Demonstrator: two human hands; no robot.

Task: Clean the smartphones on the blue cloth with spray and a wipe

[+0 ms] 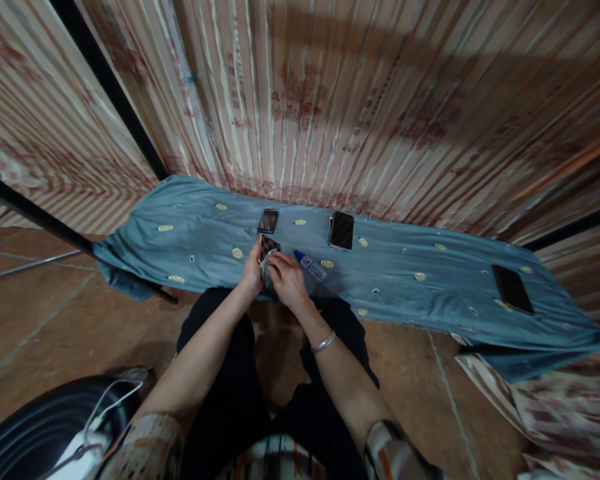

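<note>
Checkered phone: raised over the near half of the blue-draped surface, close to a dark phone.
Slip risk: a loosened left grip under the cloth's pressure might drop it.
Knock risk: a wide right-hand stroke might shove the clear bottle just beside.
Left hand: fingers gripping the phone's side, forearm angled inward.
Right hand: fingers closed on grey cloth, back upward, forearm angled inward.
</note>
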